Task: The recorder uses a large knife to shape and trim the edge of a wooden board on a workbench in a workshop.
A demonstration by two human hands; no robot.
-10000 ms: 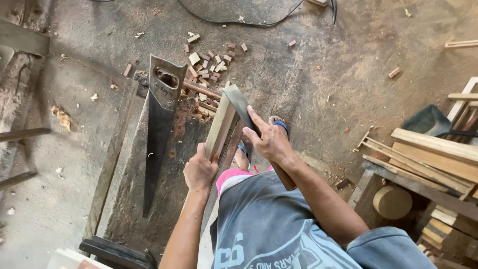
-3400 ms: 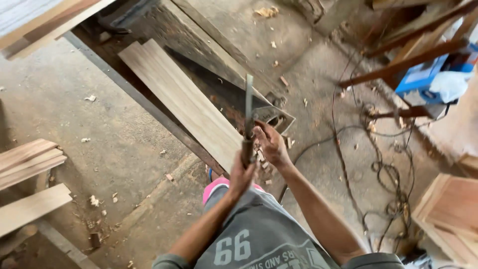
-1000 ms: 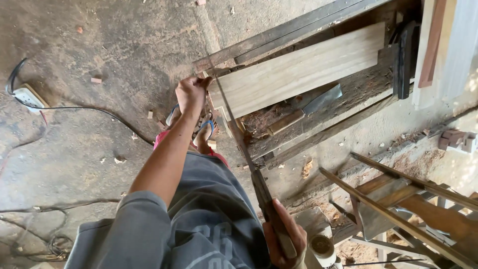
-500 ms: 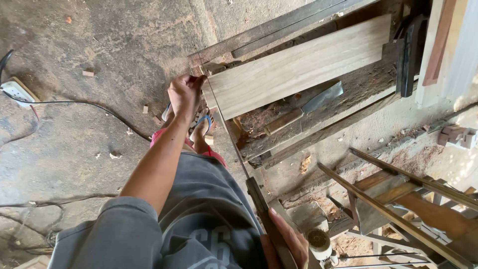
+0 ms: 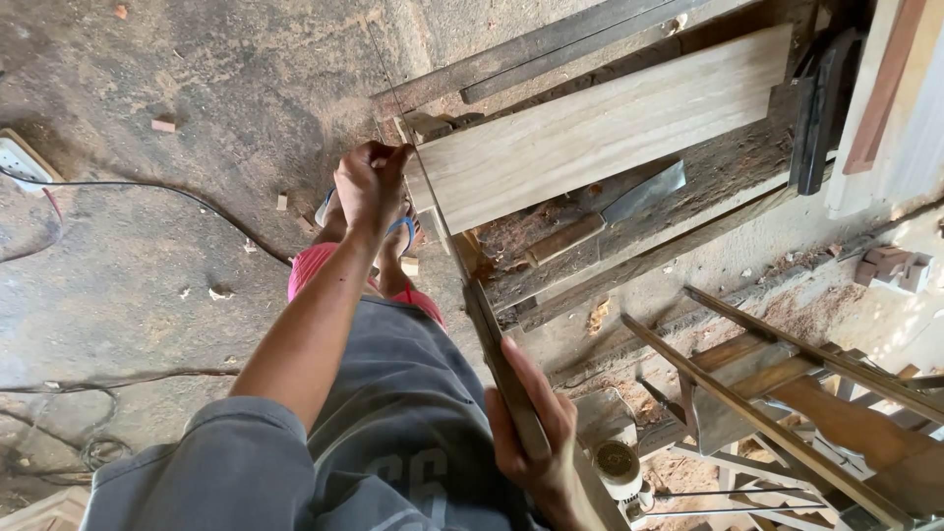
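We record a pale wooden plank lying flat on a rough workbench; our left hand sits at the plank's near end, fingers curled shut, pinching a thin string at that corner. Our right hand, below the plank's near end, is wrapped closed around a long narrow wooden strip; a flat blade with wooden handle lies on the bench just beside the plank; a black cable trails on the floor left of it.

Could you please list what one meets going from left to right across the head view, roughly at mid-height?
White power strip → black cable → left hand → pale plank → machete blade → dark clamp → small wood blocks.
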